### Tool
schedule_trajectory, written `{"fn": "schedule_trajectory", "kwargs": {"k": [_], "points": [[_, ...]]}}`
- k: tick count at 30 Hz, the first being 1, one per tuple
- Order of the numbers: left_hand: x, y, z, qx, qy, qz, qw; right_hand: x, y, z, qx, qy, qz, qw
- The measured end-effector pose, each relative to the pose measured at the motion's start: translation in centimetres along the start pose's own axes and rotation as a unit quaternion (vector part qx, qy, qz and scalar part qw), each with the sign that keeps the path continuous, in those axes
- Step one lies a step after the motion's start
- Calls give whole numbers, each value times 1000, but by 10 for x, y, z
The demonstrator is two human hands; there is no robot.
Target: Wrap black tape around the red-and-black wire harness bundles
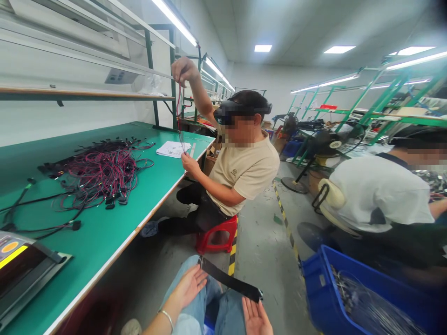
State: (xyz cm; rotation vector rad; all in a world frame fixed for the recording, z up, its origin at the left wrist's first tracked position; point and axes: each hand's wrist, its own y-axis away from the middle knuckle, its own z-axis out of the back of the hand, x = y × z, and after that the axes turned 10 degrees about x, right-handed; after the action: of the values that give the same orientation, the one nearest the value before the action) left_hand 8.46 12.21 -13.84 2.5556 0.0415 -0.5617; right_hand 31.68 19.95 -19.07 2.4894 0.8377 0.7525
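My left hand (pixel 188 287), with a thin bangle on its wrist, is spread open above my denim-clad knee (pixel 185 298). My right hand (pixel 256 318) is at the bottom edge, palm up with its fingers apart. A flat black strap (pixel 230 279) runs diagonally between them, its ends close to my left thumb and my right fingertips. Whether either hand grips it, I cannot tell. Across from me, a seated co-worker's hands (pixel 185 70) hold thin red and black wires up.
A green workbench (pixel 104 242) with a white edge runs along my left, bearing a heap of red and black wire harnesses (pixel 101 174), papers (pixel 171 149) and a dark machine (pixel 21 274). A blue crate of wires (pixel 352 298) sits at my lower right. Another seated person (pixel 380 195) and a floor fan (pixel 328 144) are beyond.
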Motion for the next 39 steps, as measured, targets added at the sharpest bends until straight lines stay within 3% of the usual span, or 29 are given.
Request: {"fn": "schedule_trajectory", "kwargs": {"k": [27, 39], "points": [[0, -3, 3, -6, 2, 8, 1000, 0, 6, -7, 2, -24, 8, 1000], [-1, 1, -1, 17, 3, 9, 1000, -1, 7, -6, 17, 24, 32, 999]]}}
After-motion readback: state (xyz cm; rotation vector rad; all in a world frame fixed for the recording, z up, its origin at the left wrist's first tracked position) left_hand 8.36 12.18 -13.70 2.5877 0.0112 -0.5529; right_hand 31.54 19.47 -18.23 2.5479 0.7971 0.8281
